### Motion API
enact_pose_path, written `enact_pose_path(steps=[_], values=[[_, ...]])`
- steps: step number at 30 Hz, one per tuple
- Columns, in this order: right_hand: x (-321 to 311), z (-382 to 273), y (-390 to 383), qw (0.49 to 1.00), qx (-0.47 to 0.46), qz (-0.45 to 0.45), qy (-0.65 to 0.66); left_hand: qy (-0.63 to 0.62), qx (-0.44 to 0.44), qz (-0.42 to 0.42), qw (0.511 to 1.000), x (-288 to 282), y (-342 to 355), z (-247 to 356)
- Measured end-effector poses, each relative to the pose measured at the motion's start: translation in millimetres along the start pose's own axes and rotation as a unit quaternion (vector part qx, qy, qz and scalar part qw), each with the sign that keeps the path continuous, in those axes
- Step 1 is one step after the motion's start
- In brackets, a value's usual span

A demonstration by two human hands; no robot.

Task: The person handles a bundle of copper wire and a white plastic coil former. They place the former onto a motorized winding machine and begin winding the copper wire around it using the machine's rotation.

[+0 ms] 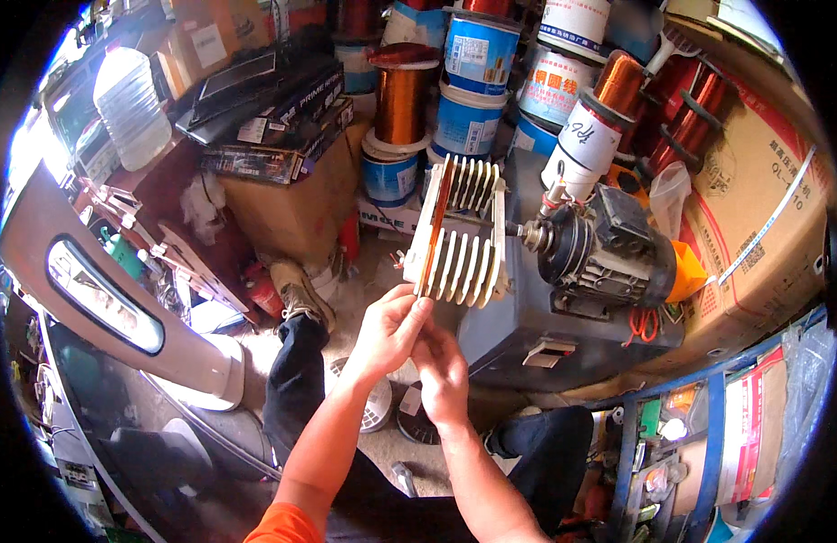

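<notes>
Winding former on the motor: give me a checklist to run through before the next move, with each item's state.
1. Copper wire sits in a slot of the white winding former: ok, an orange band fills the leftmost slot.
2. Left hand at the former's lower edge: ok.
3. Right hand touching the former: not ok, it is just below.
4. Former mounted on the motor shaft: ok.
5. Wire held between fingers: cannot tell.
6. Motor running: cannot tell.
</notes>
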State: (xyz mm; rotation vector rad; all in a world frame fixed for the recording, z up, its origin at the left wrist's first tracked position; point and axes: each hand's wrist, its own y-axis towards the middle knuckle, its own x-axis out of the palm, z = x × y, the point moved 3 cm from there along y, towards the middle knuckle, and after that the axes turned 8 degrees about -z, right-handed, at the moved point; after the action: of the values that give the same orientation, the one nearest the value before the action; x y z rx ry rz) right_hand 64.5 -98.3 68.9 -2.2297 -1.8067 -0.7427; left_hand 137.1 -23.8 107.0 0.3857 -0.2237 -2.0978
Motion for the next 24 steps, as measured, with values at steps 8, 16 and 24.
enact_pose_path(steps=[8,16,24], values=[[13.2,-9.2,-13.1,0.996,-0.003,0.084,0.006,-0.039,0.021,-0.023,0.999,-4.7,0.2,0.9],[11.0,-32.4,-32.9,0.981,-0.048,0.134,-0.133,-0.053,0.033,-0.024,0.998,-2.3,-3.7,-1.8],[1.7,-6.4,-30.1,0.983,-0.016,0.107,-0.148,0.046,0.103,-0.037,0.993,1.9,-8.1,9.6]])
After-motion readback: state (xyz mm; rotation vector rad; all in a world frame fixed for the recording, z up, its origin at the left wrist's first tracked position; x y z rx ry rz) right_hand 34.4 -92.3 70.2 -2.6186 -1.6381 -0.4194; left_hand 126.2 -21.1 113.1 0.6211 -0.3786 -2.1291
